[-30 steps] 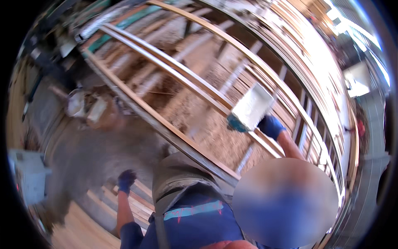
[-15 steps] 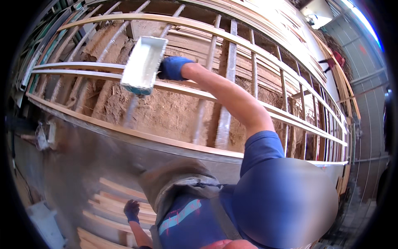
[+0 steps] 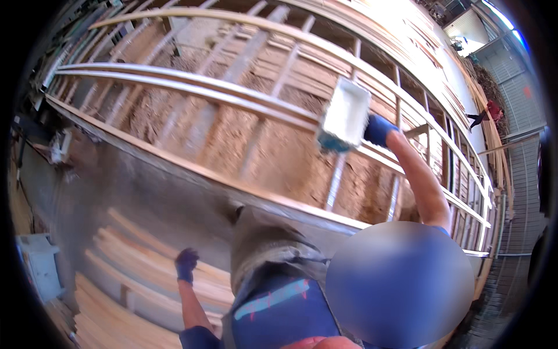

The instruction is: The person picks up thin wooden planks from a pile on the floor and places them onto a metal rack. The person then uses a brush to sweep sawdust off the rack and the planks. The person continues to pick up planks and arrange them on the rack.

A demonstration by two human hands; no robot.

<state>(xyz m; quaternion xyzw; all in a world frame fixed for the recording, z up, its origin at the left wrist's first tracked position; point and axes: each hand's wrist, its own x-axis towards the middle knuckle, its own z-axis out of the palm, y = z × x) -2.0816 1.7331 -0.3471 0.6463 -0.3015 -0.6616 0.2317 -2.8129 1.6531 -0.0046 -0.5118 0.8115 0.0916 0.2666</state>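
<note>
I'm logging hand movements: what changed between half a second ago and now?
The right hand has carried the white-and-teal container rightward along the paired wooden strips, past a wide crossbar once on its right, now on its left. The view has shifted too. Nothing was grasped or released: the right hand keeps its hold; the left hand stays near the boards.

Between one and two o'clock, the tub [image 3: 347, 107] is white inside and teal along its lower side. Blue gloves cover the right hand [image 3: 379, 131] at two and the left hand [image 3: 186, 264] between seven and eight. At six, the navy shirt [image 3: 290, 320] carries a turquoise band [image 3: 264, 302] with red zigzag marks. Planks [image 3: 139, 267] near eight are pale yellow; sawdust [image 3: 290, 168] at centre is brown.
</note>
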